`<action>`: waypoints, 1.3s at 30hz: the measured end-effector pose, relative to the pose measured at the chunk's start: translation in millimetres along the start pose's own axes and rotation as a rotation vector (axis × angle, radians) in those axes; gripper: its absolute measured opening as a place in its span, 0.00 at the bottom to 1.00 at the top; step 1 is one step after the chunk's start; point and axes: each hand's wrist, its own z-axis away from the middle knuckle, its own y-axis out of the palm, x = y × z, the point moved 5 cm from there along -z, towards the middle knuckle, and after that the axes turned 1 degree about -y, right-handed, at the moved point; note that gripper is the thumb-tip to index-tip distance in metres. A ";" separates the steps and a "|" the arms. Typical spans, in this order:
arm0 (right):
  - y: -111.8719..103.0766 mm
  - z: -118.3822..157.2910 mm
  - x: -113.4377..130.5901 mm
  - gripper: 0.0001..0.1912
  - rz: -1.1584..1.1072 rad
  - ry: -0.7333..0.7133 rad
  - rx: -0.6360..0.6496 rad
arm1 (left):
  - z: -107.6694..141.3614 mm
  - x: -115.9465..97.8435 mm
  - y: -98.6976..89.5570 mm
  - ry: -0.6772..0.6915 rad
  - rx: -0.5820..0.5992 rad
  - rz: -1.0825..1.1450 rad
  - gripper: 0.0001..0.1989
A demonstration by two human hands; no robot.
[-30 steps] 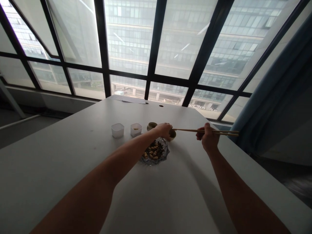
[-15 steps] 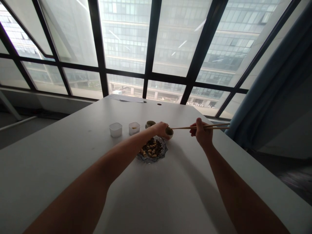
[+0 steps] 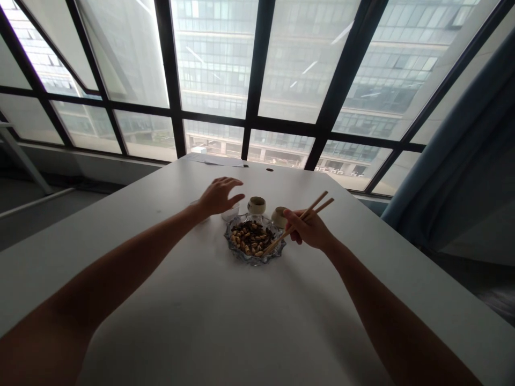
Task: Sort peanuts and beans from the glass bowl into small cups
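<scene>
The right hand (image 3: 308,229) held the chopsticks (image 3: 278,242) closely, slanting left into the glass bowl (image 3: 277,257), their tips at the near right of the pale and dark nuts and seeds (image 3: 251,235) — whether they pinched any, I could not tell. The left hand (image 3: 220,195), fingers spread wide and apparently empty, hung near the clear tub (image 3: 230,214), left of the far cup (image 3: 256,205). The step seemed to be picking out a piece — the next move called for bringing the tips together on one.

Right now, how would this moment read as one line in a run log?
left hand: open, near clear container; right hand: holding chopsticks; chopstick tips: at nuts in glass bowl; two cups: beyond bowl
</scene>
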 end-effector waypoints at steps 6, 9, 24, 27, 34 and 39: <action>25.9 -5.2 -18.6 0.31 -0.074 -0.045 -0.063 | 67.2 82.8 -4.6 -0.297 -0.142 -0.080 0.27; 20.3 -4.6 -24.3 0.30 -0.089 -0.095 -0.204 | 86.8 103.0 13.4 -0.381 -0.193 0.002 0.32; 9.5 -1.7 -28.5 0.25 -0.074 -0.174 -0.221 | 104.2 114.5 38.8 -0.581 -0.072 0.251 0.47; -1.2 0.0 -20.2 0.25 -0.039 -0.193 -0.259 | 103.7 113.9 38.7 -0.579 -0.074 0.247 0.45; -1.8 6.7 9.4 0.22 0.255 -0.369 -0.023 | 103.8 113.2 38.8 -0.593 -0.067 0.230 0.43; 7.9 9.4 17.9 0.20 0.337 -0.422 0.065 | 103.0 111.4 37.5 -0.601 -0.065 0.227 0.43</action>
